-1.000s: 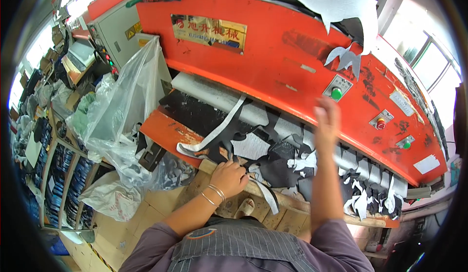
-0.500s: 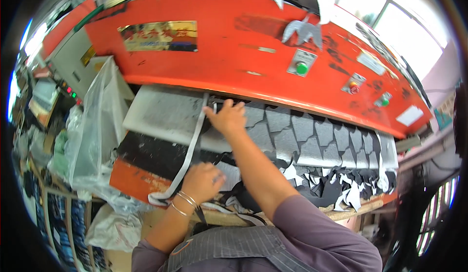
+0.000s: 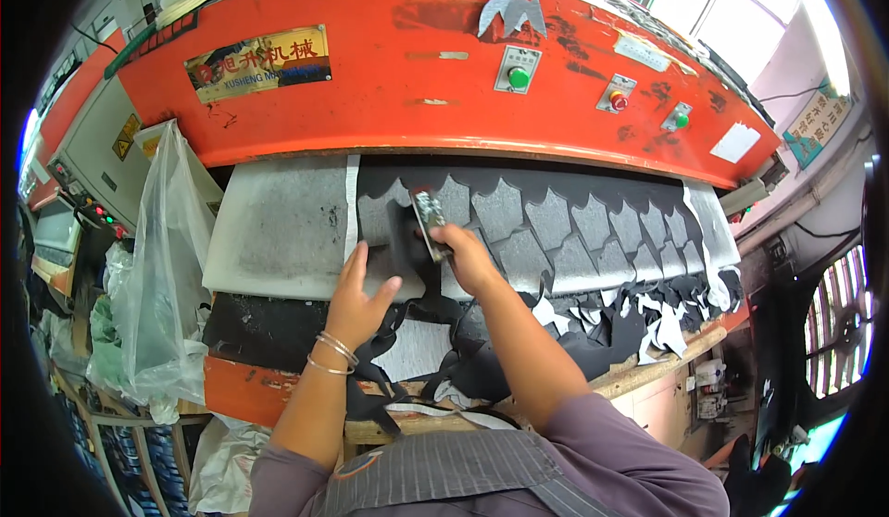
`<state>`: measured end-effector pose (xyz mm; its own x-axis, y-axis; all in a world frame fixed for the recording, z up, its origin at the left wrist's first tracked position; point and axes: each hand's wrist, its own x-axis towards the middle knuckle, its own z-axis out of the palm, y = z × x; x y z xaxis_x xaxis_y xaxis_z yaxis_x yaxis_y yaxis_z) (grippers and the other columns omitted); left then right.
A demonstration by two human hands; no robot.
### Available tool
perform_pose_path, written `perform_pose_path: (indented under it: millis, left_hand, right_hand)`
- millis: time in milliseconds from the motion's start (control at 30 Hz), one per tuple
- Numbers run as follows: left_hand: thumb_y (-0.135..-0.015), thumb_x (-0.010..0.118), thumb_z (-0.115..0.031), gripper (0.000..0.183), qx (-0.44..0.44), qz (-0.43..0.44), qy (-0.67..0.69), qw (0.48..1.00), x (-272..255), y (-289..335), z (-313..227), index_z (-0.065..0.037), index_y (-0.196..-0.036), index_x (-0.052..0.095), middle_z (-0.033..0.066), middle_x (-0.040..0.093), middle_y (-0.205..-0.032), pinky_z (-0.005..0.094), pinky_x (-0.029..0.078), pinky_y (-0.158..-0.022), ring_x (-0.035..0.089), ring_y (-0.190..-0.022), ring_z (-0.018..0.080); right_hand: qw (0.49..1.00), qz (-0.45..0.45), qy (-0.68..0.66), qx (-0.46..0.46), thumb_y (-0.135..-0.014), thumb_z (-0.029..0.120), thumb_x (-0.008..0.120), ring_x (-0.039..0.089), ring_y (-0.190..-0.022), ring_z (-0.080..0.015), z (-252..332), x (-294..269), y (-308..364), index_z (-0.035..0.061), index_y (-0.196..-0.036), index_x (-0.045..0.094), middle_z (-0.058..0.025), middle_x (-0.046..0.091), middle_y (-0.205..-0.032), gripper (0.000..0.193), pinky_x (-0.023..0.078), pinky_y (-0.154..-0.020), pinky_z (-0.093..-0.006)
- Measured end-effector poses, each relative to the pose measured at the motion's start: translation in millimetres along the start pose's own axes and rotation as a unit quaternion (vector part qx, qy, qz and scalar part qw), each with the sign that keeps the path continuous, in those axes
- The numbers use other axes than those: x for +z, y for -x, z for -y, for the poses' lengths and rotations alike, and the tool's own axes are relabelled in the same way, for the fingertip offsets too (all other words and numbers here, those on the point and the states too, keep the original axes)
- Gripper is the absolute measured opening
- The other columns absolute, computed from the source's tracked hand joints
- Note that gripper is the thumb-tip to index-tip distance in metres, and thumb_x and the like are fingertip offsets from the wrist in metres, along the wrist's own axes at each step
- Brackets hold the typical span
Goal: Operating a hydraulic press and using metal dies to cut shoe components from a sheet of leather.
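My right hand point(image 3: 468, 256) grips what looks like a steel cutting die point(image 3: 427, 221), tilted on edge over the left end of a black sheet point(image 3: 519, 174). Tooth-edged openings run across the sheet, baring the grey cutting board point(image 3: 278, 230) beneath. My left hand point(image 3: 359, 295) is open, its fingers spread by the board's front edge, just left of the die. A pale strip point(image 3: 352, 207) runs along the sheet's left edge. Black scrap webbing point(image 3: 435, 309) hangs over the front of the board between my hands.
An orange press beam point(image 3: 370, 119) spans the far side of the board, with green buttons point(image 3: 518, 77) and a red one point(image 3: 619, 100). Black and white offcuts point(image 3: 639, 327) lie piled at the front right. Clear plastic sheeting point(image 3: 162, 276) hangs at left.
The long pale strip no longer trails toward me at the left front. My right hand now holds the die, and my left hand has risen to the board's edge and opened. The view has shifted.
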<state>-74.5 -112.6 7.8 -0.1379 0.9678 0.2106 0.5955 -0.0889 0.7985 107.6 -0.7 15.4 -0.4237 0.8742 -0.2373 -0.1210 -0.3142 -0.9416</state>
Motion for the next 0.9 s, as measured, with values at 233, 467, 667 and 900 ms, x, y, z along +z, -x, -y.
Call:
perform_pose_path:
  millis: [233,467,667,900]
  left_hand:
    - [-0.093,0.061,-0.026,0.039,-0.163,0.14,0.248,0.945,28.0,2.9,-58.7,0.001,-0.121,0.058,0.002,0.065,-0.092,0.027,0.049,-0.074,0.056,-0.082,0.0086]
    - [-0.09,0.061,-0.021,0.031,-0.122,0.223,0.158,0.954,29.0,24.3,-35.9,0.005,-0.106,0.063,0.0127,0.066,-0.099,0.0341,0.047,-0.083,0.061,-0.09,0.0207]
    - [-0.079,0.069,-0.02,0.047,-0.031,0.117,-0.287,0.95,26.3,47.6,0.5,0.009,-0.114,0.057,0.0297,0.044,-0.132,0.0466,0.034,-0.104,0.04,-0.121,0.0453]
    - [-0.067,0.08,-0.017,0.043,-0.162,0.105,-0.297,0.935,29.7,41.7,-20.7,0.004,-0.099,0.059,0.0266,0.056,-0.108,0.0426,0.046,-0.084,0.057,-0.096,0.0414]
  right_hand:
    - [0.996,0.068,-0.035,-0.038,-0.082,0.027,0.055,0.055,-0.097,-0.0129,-22.7,-28.1,105.5,-0.0034,-0.124,0.056,-0.006,0.062,-0.107,0.051,0.041,-0.084,-0.0259]
    - [0.993,-0.106,0.003,-0.044,-0.08,0.026,0.06,0.053,-0.1,-0.0179,-0.6,-129.4,183.4,-0.002,-0.123,0.055,-0.0071,0.058,-0.107,0.052,0.04,-0.09,-0.0293]
    - [0.805,-0.444,0.392,-0.029,-0.068,0.041,0.07,0.055,-0.102,-0.0365,3.1,-311.3,251.0,0.0056,-0.104,0.069,-0.025,0.058,-0.107,0.051,0.044,-0.089,-0.0429]
    - [0.639,-0.58,0.492,0.115,-0.069,0.045,0.061,0.04,-0.118,-0.0484,42.0,-444.0,309.2,0.0069,-0.108,0.065,-0.0358,0.047,-0.121,0.055,0.031,-0.104,-0.0485]
